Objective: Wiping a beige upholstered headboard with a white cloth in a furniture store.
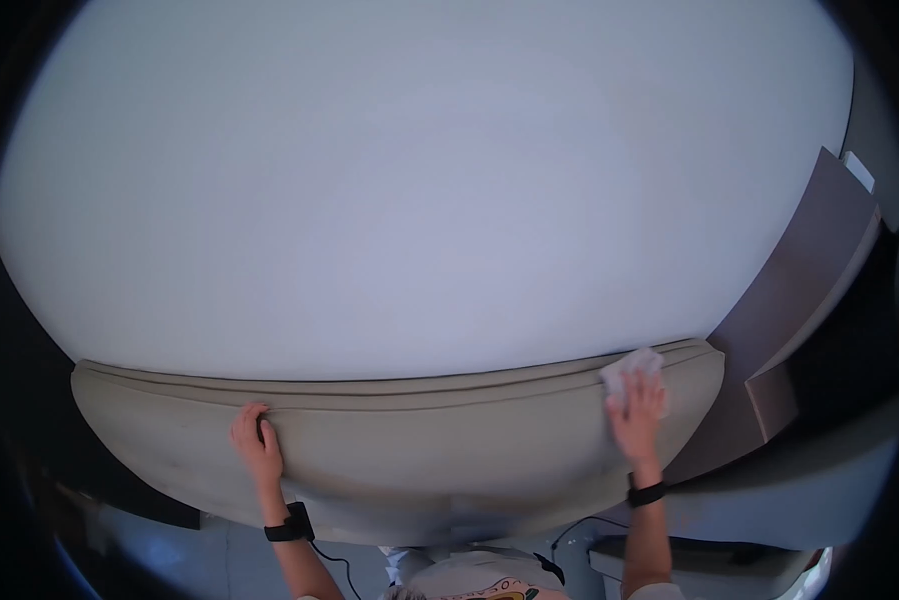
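A long beige upholstered panel (pixel 434 439) with stitched seams along its far edge spans the view in front of me. My right hand (pixel 636 420) lies spread on a pale crumpled cloth (pixel 633 367), pressing it against the panel's far edge near the right end. Left of the middle, my left hand (pixel 256 442) rests on the panel just below the seam, thumb apart from its lightly bent fingers and holding nothing. Both wrists wear black bands; a small black box (pixel 299 521) with a cable sits at the left one.
Beyond the panel a large plain white surface (pixel 434 187) fills the upper view. A brown board (pixel 779 292) borders it on the right, with a small white object (pixel 859 172) at its far end. Grey floor (pixel 216 562) shows at the bottom. A dark-topped item (pixel 689 559) stands lower right.
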{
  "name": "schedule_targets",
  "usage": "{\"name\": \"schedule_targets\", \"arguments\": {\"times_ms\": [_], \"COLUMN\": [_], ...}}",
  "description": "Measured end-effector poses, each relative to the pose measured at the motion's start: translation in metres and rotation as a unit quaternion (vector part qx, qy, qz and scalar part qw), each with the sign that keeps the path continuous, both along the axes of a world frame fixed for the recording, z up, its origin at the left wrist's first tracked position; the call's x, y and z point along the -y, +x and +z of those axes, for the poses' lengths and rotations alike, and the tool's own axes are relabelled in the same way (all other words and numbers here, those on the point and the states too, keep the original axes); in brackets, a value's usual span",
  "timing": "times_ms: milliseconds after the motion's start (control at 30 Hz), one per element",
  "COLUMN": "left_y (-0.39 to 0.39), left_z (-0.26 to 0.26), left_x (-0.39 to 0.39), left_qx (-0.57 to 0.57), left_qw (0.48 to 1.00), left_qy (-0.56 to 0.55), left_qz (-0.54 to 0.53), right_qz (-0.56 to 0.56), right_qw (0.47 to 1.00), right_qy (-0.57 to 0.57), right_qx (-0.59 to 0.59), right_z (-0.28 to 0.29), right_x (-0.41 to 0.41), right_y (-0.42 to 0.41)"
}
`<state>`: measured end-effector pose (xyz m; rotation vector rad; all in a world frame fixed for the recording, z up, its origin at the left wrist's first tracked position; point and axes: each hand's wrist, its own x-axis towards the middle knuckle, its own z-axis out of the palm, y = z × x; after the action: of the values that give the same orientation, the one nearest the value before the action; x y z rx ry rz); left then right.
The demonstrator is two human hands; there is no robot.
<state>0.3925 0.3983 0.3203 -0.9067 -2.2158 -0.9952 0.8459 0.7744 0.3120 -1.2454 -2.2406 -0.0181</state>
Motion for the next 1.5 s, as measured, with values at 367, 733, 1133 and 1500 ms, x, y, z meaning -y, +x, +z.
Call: {"name": "schedule_targets", "arguments": {"times_ms": [367,733,1133,1500], "left_y": [0.008,0.006,-0.001,0.005], "left_z": [0.005,0.008,-0.005,0.002], "left_x": [-0.010,-0.005,-0.006,-0.008], "left_qx": [-0.029,-0.021,-0.020,-0.041], "left_qw": [0.999,1.000,0.999,0.998], "left_qy": [-0.016,-0.002,0.027,-0.001], "left_qz": [0.032,0.021,0.008,0.042], "right_qz": [0.172,-0.077,-0.201,-0.174], "right_qw": [0.985,0.995,0.961,0.920], "right_qy": [0.003,0.022,0.035,-0.119], "right_qx": [-0.031,-0.052,-0.188,-0.332], "right_z": [0.016,-0.023,-0.055,-0.190], "right_x": [0.121,-0.046,-0.105,0.052], "right_y": [-0.114,0.051,0.102,0.055]}}
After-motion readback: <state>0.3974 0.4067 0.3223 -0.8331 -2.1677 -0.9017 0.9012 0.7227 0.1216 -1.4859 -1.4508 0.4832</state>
